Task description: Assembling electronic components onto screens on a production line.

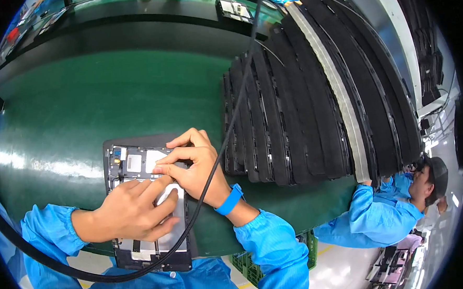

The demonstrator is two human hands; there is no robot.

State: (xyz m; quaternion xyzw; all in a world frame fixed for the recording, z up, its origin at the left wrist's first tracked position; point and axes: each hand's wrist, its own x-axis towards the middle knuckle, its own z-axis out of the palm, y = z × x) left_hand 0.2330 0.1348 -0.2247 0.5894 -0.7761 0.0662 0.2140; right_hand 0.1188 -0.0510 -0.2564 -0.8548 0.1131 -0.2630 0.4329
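An opened tablet (133, 162) lies back-side up on the green belt (108, 98), its circuit board and grey panels showing. My left hand (133, 210) lies flat on its middle, fingers pointing right. My right hand (193, 165) rests on the tablet's right side, index finger pressing down on a white part beside the left fingertips. A blue band (230, 199) sits on my right wrist. Both sleeves are blue.
A tall slanted stack of black tablet frames (302, 99) fills the belt to the right. A black cable (230, 118) hangs across the view over my right hand. Another person in blue (381, 210) stands at lower right. A green crate (248, 266) sits below the belt.
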